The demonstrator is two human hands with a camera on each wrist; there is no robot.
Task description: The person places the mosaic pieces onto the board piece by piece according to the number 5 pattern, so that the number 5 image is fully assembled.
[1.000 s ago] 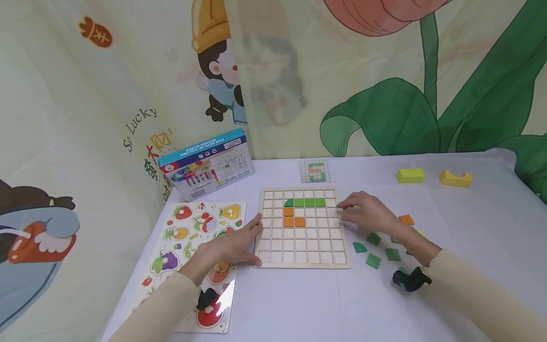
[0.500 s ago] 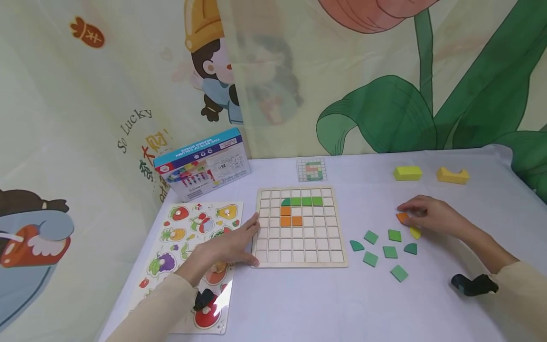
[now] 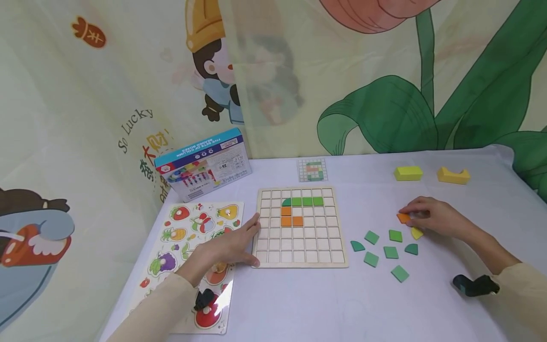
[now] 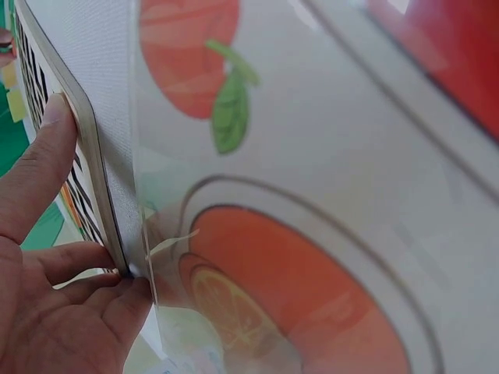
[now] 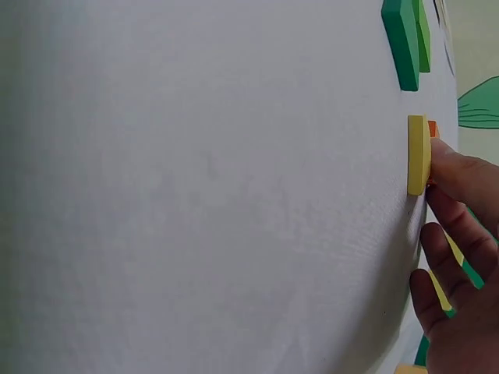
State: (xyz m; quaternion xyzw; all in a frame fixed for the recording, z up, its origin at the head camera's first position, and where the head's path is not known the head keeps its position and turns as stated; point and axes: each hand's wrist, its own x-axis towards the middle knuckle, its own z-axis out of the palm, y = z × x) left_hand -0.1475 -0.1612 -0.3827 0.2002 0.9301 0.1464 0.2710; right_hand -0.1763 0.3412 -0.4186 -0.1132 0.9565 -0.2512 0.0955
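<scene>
A pale wooden grid board point(image 3: 299, 244) lies on the table. In its cells sit a dark green quarter-round tile point(image 3: 287, 202), a row of green square tiles point(image 3: 307, 202) and a few orange tiles point(image 3: 286, 221). My left hand point(image 3: 226, 244) rests against the board's left edge, fingers and thumb spread along it; the left wrist view shows the thumb point(image 4: 54, 113) on the rim. To the right, my right hand point(image 3: 438, 217) pinches an orange tile point(image 3: 403, 218) on the table between thumb and index finger. A yellow tile point(image 3: 416, 233) lies beside the thumb.
Several loose green tiles point(image 3: 391, 252) lie right of the board. Behind it is a small pattern card point(image 3: 312, 170). A fruit-picture sheet point(image 3: 162, 263) and a box point(image 3: 209, 166) stand left. Two yellow blocks point(image 3: 408, 174) sit at the back right.
My right hand has moved from the board's right edge over to the orange tile and taken it between its fingertips. The left hand stays at the board's left edge.
</scene>
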